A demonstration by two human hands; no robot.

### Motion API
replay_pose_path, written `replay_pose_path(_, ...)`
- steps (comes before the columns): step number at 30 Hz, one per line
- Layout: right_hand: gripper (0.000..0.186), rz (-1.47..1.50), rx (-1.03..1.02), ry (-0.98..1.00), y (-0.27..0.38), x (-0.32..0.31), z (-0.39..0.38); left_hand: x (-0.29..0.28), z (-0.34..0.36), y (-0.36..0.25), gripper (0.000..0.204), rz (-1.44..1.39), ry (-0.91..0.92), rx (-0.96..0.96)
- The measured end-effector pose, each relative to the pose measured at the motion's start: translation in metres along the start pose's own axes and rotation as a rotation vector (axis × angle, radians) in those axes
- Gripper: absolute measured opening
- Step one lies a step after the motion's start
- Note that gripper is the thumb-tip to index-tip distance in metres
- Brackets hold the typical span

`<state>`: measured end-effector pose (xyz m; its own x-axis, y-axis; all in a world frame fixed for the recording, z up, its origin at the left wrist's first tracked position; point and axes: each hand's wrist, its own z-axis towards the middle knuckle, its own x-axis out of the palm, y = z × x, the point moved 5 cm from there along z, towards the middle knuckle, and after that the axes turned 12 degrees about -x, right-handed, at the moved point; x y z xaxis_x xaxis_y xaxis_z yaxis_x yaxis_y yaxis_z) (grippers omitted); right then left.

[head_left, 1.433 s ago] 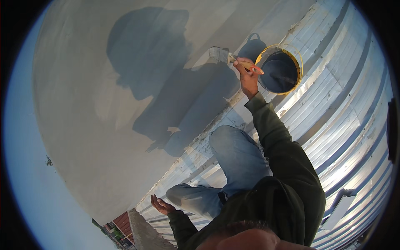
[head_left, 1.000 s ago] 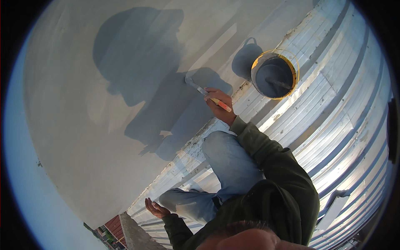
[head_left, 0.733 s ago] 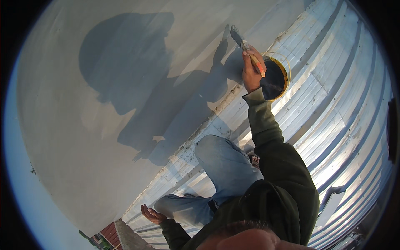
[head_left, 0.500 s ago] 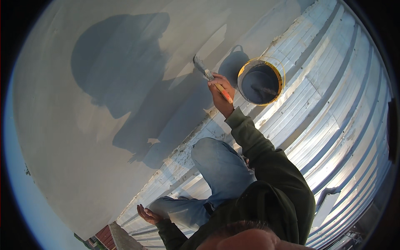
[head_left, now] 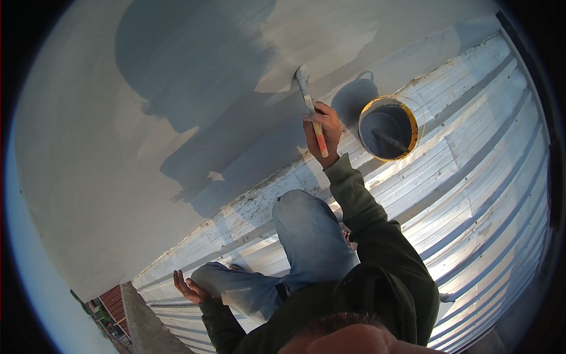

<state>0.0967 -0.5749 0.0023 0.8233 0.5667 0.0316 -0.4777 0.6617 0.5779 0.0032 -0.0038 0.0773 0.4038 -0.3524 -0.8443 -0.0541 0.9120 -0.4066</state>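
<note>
A paintbrush with a pale wooden handle, reddish near its end, is gripped in my right hand. Its bristle end, coated in grey, points away from me and meets the smooth grey wall. Just right of that hand, a bucket with a yellow rim sits on the metal roof, and dark grey paint partly fills it. Beside my bent left knee, my left hand is held out with its fingers apart and nothing in it.
Ridged metal roofing sheets run beneath me and off to the right. A rough, spattered strip borders the wall's foot. My shadow falls across the wall. Reddish roofing shows at the lower left.
The brush has swung to a more upright angle, still against the wall. In the picture, the bucket sits farther right and lower, and my left hand farther left; the whole view has shifted.
</note>
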Motion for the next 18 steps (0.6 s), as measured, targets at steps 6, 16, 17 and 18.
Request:
replay_pose_path(6,0.023,0.333,-0.078,0.384,0.051,0.046,-0.025,-0.006,0.0,0.012,0.057,0.028,-0.02,-0.04)
replay_pose_path(16,0.018,-0.061,-0.217,0.19,0.035,0.037,-0.002,-0.014,-0.014,0.011,0.055,-0.054,-0.065,-0.106)
replay_pose_path(17,0.022,0.072,-0.207,0.307,0.055,0.057,-0.016,-0.015,-0.015,0.011,0.055,-0.051,-0.067,-0.113)
replay_pose_path(18,0.023,0.226,-0.222,0.395,0.074,0.078,-0.028,-0.015,-0.015,0.01,0.055,-0.049,-0.06,-0.116)
